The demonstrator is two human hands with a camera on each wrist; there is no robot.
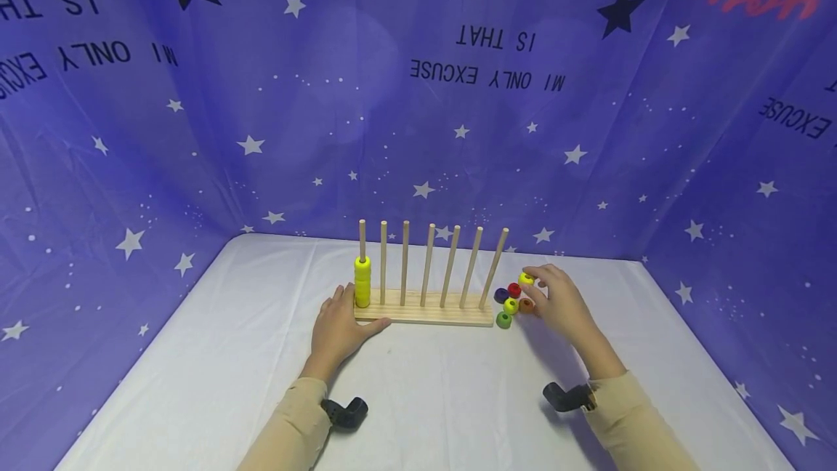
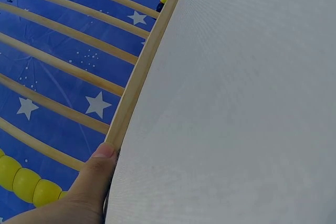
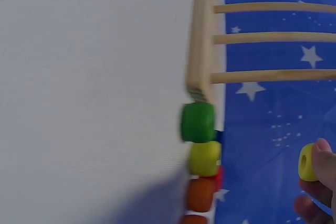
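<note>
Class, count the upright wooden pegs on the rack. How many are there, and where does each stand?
7, in one row along the wooden base. The leftmost peg carries stacked yellow beads; the other six are bare.

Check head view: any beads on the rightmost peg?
No. The rightmost peg is bare; the only threaded yellow beads sit on the leftmost peg, and the right hand holds one more.

White table [image 1: 425,398] — starry blue backdrop [image 1: 418,137] behind.

A staged recording booth: a blue star-printed backdrop [image 1: 418,93] wraps three sides of a white-covered table [image 1: 425,398], lettering mirrored
</note>
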